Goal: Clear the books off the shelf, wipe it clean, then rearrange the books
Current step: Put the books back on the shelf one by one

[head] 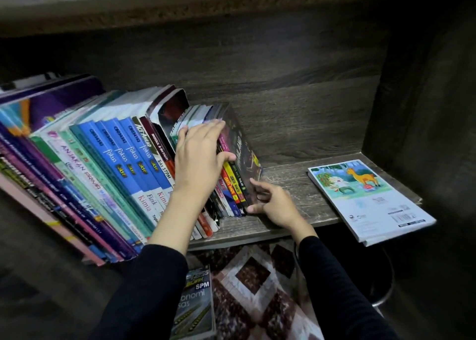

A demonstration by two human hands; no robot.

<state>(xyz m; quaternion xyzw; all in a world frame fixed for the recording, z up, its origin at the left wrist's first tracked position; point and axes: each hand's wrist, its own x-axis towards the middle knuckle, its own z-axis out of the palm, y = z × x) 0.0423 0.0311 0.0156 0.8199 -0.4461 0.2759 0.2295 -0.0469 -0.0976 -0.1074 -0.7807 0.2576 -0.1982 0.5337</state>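
The shelf board [296,185] carries a long row of books [116,159], all leaning left, spines to the front. At its right end stand the small books [231,182], w/ the dark end book [247,154] outermost. The left hand [198,159] lies flat on their spines, fingers nearly straight, gripping nothing. The right hand [275,205], half open, touches that book's lower corner w/ thumb & index, so it is nearer. The book's long axis runs up-left from it.
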